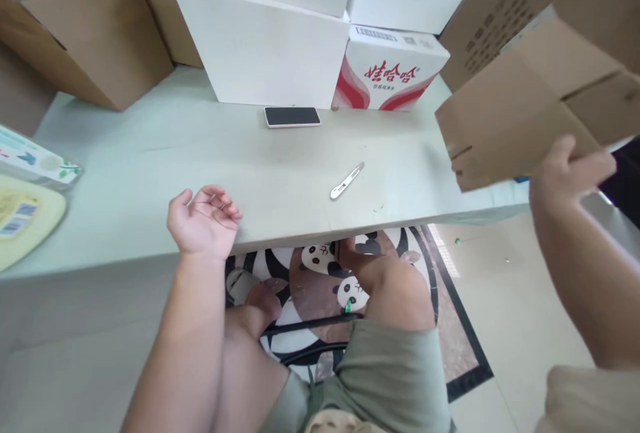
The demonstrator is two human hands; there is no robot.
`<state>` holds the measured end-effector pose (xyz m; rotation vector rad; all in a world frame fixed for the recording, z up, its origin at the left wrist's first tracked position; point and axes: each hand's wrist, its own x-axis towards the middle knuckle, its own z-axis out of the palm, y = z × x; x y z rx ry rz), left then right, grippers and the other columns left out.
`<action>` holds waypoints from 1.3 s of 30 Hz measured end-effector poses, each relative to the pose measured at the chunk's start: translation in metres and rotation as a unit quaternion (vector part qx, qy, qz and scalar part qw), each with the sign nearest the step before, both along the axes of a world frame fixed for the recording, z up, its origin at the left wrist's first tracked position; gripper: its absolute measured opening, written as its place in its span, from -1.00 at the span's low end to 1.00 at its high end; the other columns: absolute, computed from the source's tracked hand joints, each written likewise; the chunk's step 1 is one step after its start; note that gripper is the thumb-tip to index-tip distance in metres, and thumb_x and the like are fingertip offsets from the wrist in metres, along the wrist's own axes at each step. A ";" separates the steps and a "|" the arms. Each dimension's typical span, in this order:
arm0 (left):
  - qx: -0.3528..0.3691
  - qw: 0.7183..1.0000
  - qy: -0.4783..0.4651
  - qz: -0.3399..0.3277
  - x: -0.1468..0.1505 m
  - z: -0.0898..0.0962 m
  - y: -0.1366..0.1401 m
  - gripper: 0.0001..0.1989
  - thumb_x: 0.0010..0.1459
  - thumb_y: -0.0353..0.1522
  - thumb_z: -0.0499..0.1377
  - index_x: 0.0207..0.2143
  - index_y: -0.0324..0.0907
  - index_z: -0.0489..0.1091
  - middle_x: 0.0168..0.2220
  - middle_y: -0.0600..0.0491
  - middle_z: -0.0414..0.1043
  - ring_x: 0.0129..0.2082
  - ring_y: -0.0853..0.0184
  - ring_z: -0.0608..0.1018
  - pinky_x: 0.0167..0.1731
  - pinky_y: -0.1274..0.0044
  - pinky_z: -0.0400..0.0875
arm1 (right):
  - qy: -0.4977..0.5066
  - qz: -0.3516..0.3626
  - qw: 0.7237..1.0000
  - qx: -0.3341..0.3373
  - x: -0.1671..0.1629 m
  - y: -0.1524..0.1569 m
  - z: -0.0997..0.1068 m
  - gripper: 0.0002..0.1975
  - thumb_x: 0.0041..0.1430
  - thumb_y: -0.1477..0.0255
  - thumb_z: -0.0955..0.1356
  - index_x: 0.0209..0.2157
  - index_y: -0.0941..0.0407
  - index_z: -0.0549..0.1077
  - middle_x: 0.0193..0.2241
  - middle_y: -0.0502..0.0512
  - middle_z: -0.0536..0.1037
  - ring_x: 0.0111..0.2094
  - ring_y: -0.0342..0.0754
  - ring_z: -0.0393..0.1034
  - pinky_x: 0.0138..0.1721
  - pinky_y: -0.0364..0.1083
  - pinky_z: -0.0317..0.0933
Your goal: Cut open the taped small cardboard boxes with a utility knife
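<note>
My left hand (206,220) rests palm up at the table's front edge, its fingers loosely curled and apart, with nothing in it. At the right, my right hand (573,170) grips a brown cardboard box (505,103), held up tilted over the table's right end; its flaps and slots show. A white utility knife (347,180) lies on the pale tablecloth (280,186) between my hands. Farther back lies a dark-faced phone (293,117) with a light rim, in front of the white boxes.
White boxes (265,46) are stacked at the back, beside a red-and-white printed carton (390,70). Open brown cartons (100,40) stand back left, and a large printed carton (500,16) back right. A pale yellow bottle (27,216) lies at the left edge. A panda-patterned mat (310,293) covers the floor below.
</note>
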<state>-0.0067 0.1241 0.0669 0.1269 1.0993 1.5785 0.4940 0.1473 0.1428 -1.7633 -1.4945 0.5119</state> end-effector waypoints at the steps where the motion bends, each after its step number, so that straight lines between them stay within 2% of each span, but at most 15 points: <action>1: -0.006 1.000 0.007 0.004 0.000 0.000 0.002 -0.54 0.31 -0.12 0.01 -0.57 -0.18 0.32 -0.66 0.11 0.20 -0.70 0.45 0.27 -0.70 0.60 0.18 | -0.017 -0.006 1.000 -0.017 -0.002 0.020 0.001 -0.36 0.26 -0.10 0.17 0.00 0.12 0.48 -0.22 0.26 0.63 -0.21 0.08 0.53 -0.18 0.07 0.42; 5: -0.008 1.000 0.018 0.023 0.002 0.002 0.008 -0.54 0.27 -0.12 0.09 -0.61 -0.20 0.29 -0.67 0.14 0.16 -0.70 0.49 0.21 -0.68 0.61 0.13 | -0.080 -0.040 0.991 -0.103 -0.025 0.088 -0.010 -0.45 0.27 -0.03 0.21 -0.05 0.13 0.48 -0.24 0.27 0.63 -0.30 0.02 0.49 -0.22 0.02 0.36; 8: -0.005 1.000 0.002 0.030 0.000 0.005 0.009 -0.54 0.28 -0.13 0.03 -0.60 -0.19 0.30 -0.67 0.11 0.17 -0.70 0.46 0.21 -0.67 0.58 0.12 | -0.106 -0.053 0.984 -0.136 -0.047 0.109 -0.029 -0.49 0.32 0.08 0.14 -0.10 0.17 0.48 -0.23 0.32 0.64 -0.40 -0.03 0.43 -0.30 -0.02 0.31; 11: 0.004 1.000 -0.011 0.017 -0.006 0.005 0.005 -0.58 0.26 -0.16 -0.02 -0.58 -0.18 0.32 -0.65 0.08 0.19 -0.69 0.42 0.23 -0.67 0.56 0.15 | -0.129 -0.039 0.975 -0.176 -0.070 0.102 -0.053 -0.57 0.29 0.19 0.15 -0.18 0.18 0.49 -0.22 0.31 0.66 -0.46 -0.08 0.39 -0.35 -0.06 0.27; 14: 0.029 0.999 -0.023 -0.002 -0.015 0.003 -0.001 -0.64 0.18 -0.16 0.01 -0.56 -0.16 0.34 -0.64 0.06 0.22 -0.68 0.41 0.27 -0.67 0.56 0.18 | -0.167 0.001 0.967 -0.194 -0.093 0.080 -0.066 -0.69 0.23 0.25 0.24 -0.25 0.13 0.52 -0.20 0.22 0.67 -0.43 -0.08 0.42 -0.26 -0.05 0.27; 17: 0.055 0.998 -0.043 0.000 -0.024 -0.001 -0.007 -0.67 0.12 -0.17 0.03 -0.56 -0.17 0.36 -0.63 0.07 0.24 -0.69 0.43 0.29 -0.67 0.58 0.19 | -0.215 0.046 0.958 -0.186 -0.121 0.064 -0.063 -0.73 0.19 0.30 0.27 -0.22 0.11 0.54 -0.22 0.18 0.67 -0.37 -0.03 0.44 -0.17 0.00 0.27; 20: 0.071 0.994 -0.073 0.026 -0.031 -0.004 -0.012 -0.70 0.08 -0.17 0.07 -0.56 -0.18 0.35 -0.64 0.10 0.23 -0.70 0.45 0.30 -0.68 0.60 0.17 | -0.260 0.103 0.946 -0.163 -0.159 0.063 -0.050 -0.72 0.15 0.32 0.28 -0.18 0.11 0.54 -0.24 0.18 0.66 -0.34 0.01 0.46 -0.14 0.03 0.28; 24: 0.096 0.988 -0.112 0.049 -0.041 -0.005 -0.014 -0.71 0.09 -0.18 0.10 -0.56 -0.18 0.35 -0.65 0.14 0.21 -0.72 0.48 0.28 -0.69 0.62 0.15 | -0.311 0.190 0.925 -0.111 -0.235 0.080 -0.035 -0.72 0.13 0.34 0.27 -0.18 0.10 0.53 -0.23 0.19 0.65 -0.33 0.04 0.49 -0.12 0.06 0.31; 28: 0.110 0.981 -0.149 0.060 -0.053 -0.006 -0.016 -0.70 0.13 -0.21 0.07 -0.55 -0.20 0.35 -0.63 0.13 0.22 -0.71 0.51 0.29 -0.69 0.65 0.15 | -0.333 0.292 0.895 -0.054 -0.335 0.102 -0.037 -0.70 0.16 0.32 0.29 -0.09 0.05 0.51 -0.19 0.14 0.65 -0.26 0.06 0.52 -0.09 0.05 0.32; 33: 0.111 0.977 -0.168 0.063 -0.066 -0.008 -0.016 -0.70 0.15 -0.20 0.07 -0.54 -0.20 0.34 -0.62 0.13 0.22 -0.71 0.51 0.29 -0.66 0.65 0.16 | -0.382 0.429 0.818 0.035 -0.472 0.128 -0.048 -0.51 0.13 0.40 0.37 0.13 0.00 0.40 -0.22 0.13 0.67 -0.21 0.15 0.53 -0.09 0.14 0.40; 35: 0.104 0.975 -0.181 0.072 -0.071 -0.008 -0.015 -0.70 0.16 -0.22 0.05 -0.54 -0.20 0.34 -0.63 0.14 0.21 -0.71 0.51 0.28 -0.66 0.63 0.14 | -0.379 0.426 0.820 0.045 -0.527 0.138 -0.041 -0.40 0.13 0.47 0.38 0.23 0.05 0.33 -0.21 0.18 0.65 -0.11 0.19 0.54 0.00 0.21 0.39; 39: 0.108 0.970 -0.201 0.085 -0.083 -0.012 -0.013 -0.74 0.13 -0.27 0.03 -0.54 -0.21 0.35 -0.62 0.13 0.20 -0.71 0.51 0.27 -0.65 0.62 0.11 | -0.300 0.385 0.870 0.073 -0.614 0.162 -0.011 -0.20 0.19 0.53 0.33 0.42 0.24 0.01 -0.08 0.23 0.59 0.13 0.26 0.46 0.14 0.25 0.25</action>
